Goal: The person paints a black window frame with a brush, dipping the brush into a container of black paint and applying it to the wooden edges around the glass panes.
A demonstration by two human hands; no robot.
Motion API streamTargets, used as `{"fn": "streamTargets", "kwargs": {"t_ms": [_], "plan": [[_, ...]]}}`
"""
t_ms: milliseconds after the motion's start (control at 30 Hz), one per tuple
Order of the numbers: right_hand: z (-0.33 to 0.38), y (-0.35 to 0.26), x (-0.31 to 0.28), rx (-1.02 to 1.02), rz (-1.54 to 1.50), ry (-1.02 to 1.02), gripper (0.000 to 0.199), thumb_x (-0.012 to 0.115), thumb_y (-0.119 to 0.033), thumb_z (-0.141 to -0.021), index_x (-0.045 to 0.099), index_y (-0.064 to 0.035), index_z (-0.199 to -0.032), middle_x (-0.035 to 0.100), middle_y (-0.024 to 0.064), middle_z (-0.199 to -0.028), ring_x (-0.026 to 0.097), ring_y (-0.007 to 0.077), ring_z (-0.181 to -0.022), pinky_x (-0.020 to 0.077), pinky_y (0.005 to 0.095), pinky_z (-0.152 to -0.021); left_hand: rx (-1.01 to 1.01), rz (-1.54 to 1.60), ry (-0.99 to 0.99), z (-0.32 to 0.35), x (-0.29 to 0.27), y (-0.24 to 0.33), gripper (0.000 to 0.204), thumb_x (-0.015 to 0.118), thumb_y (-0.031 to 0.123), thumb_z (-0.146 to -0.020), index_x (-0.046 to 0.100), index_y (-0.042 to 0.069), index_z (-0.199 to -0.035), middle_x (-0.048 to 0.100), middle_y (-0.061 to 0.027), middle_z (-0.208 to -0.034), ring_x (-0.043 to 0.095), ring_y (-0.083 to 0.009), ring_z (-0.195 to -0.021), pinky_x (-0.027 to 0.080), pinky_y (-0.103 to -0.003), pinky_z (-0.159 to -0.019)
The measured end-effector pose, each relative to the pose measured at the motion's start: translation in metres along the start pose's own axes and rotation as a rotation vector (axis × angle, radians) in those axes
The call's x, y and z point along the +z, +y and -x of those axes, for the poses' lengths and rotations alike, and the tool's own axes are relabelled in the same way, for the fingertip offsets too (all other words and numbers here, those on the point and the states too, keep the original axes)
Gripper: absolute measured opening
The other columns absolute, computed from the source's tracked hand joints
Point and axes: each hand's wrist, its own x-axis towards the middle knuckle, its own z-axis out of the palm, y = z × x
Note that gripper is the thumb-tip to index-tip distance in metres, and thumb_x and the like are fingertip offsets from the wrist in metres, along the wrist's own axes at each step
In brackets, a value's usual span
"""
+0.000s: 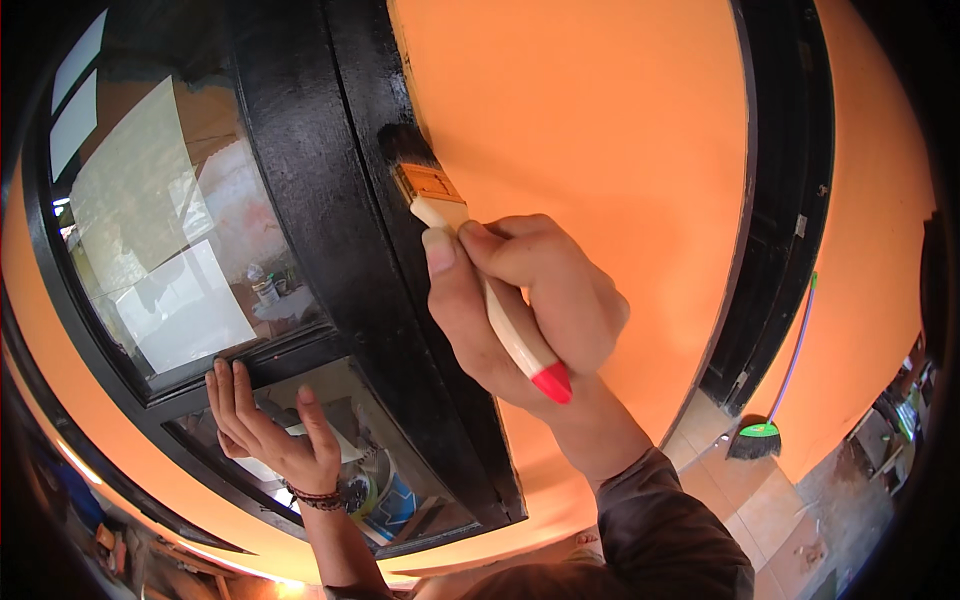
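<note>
My right hand (520,290) grips a flat paintbrush (440,212) with a pale wooden handle, a red end and a copper-coloured ferrule. Its dark bristles press on the right edge of the black window frame (300,130), where the frame meets the orange wall (580,110). Lower left, my left hand (270,425) has its fingers stretched out, and their tips rest on the black crossbar between the upper and lower glass panes. A dark beaded bracelet circles that wrist. No object shows in the left hand.
Pale sheets (190,310) show in the upper glass pane. A black door (775,200) stands farther right. Beside it a broom (757,437) with a purple handle leans on the wall above the tiled floor (740,490). Clutter lies at the far right and lower left.
</note>
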Motion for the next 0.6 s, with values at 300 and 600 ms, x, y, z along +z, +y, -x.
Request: {"fn": "streamTargets", "kwargs": {"t_ms": [300, 600], "plan": [[0.001, -0.003, -0.001, 0.04, 0.021, -0.083, 0.023, 0.078, 0.002, -0.073, 0.055, -0.0002, -0.073, 0.062, 0.0134, -0.063, 0.063, 0.0184, -0.051, 0.0492, 0.0244, -0.049, -0.005, -0.01, -0.003, 0.001, 0.002, -0.001, 0.061, 0.054, 0.039, -0.092, 0.045, 0.0, -0.138, 0.045, -0.0163, -0.144, 0.037, -0.032, -0.137, 0.019, -0.046, -0.107], [0.012, -0.014, -0.012, 0.104, -0.036, -0.095, 0.016, 0.072, 0.001, -0.082, 0.055, 0.0012, -0.086, 0.065, 0.011, -0.068, 0.061, 0.0113, -0.055, 0.0476, 0.0218, -0.05, 0.0, 0.022, 0.005, 0.0, 0.001, -0.002, 0.059, 0.053, 0.038, -0.093, 0.044, 0.001, -0.138, 0.044, -0.0157, -0.145, 0.036, -0.0326, -0.137, 0.018, -0.046, -0.109]]}}
